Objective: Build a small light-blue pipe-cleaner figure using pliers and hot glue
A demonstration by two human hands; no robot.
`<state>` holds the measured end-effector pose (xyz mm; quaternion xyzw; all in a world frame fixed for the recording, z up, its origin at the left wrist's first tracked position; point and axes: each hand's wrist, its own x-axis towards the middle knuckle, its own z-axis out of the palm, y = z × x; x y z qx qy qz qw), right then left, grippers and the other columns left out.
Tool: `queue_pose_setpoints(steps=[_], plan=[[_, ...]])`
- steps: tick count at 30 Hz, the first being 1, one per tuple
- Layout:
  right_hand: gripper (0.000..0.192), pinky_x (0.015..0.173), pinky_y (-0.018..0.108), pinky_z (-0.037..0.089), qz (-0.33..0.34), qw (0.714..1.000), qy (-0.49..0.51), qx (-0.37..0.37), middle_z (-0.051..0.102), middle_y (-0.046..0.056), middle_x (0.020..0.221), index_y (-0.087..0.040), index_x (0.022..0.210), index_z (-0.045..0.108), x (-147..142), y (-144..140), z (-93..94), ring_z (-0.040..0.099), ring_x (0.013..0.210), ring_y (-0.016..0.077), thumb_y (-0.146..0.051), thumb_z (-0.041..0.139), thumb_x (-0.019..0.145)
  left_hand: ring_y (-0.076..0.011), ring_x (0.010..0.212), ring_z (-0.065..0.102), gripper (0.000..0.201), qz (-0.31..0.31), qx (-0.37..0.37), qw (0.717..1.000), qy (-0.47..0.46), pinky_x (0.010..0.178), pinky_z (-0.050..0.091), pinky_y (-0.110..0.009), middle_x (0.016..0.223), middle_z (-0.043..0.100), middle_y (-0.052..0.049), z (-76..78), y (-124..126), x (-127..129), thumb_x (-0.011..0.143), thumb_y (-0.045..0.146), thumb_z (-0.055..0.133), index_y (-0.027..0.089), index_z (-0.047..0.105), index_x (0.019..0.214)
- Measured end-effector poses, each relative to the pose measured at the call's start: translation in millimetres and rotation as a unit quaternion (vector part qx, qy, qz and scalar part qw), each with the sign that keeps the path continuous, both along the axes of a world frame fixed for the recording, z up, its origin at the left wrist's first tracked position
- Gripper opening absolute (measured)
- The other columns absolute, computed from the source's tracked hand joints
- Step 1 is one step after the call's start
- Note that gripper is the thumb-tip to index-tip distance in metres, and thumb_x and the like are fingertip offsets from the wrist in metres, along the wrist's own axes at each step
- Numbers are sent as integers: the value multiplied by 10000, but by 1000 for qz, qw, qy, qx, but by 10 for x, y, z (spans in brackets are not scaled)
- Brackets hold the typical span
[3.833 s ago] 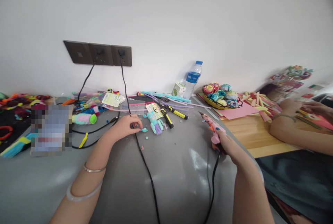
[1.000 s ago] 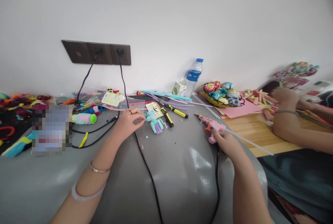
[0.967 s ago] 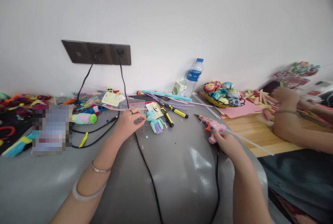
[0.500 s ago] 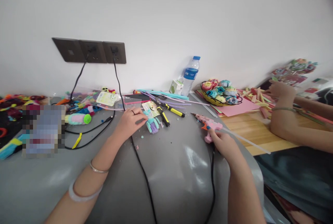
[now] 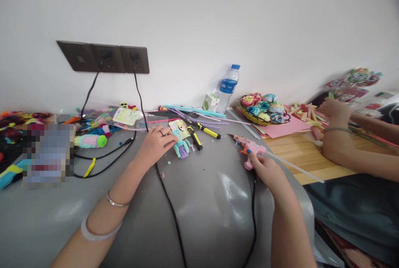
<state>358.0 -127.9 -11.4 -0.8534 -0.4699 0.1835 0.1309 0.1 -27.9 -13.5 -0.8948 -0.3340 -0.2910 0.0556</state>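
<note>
— Two hands on the grey table (image 5: 199, 218). Right?
— Right hand (image 5: 268, 172) clamped on the pink glue gun (image 5: 249, 149), nozzle aimed left, its black cord (image 5: 253, 201) trailing toward the viewer.
— Left?
— Left hand (image 5: 156, 143) curled, fingertips pinched together against the teal-and-purple pipe-cleaner figure (image 5: 181, 148), beside the yellow-handled cutters (image 5: 195, 137).

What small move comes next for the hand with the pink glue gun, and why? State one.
Probably swing the right hand left so the pink glue gun tip nears the teal and purple craft piece. The left hand rests on the grey table with fingertips at that piece, while the nozzle points toward it from well apart.
</note>
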Motion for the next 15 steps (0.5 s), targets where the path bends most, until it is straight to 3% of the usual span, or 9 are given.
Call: queue_pose_setpoints(steps=[15], plan=[[532,577,314,416,1,1000,-6,8,602,79,501,-234,544,589,-17,-1,11,637,621,274,-576,356,879,-202,821,514,127,8,40,999,22,764,341,-349,852,668,-15,8,-14,25,943,199,618,227,702,852]])
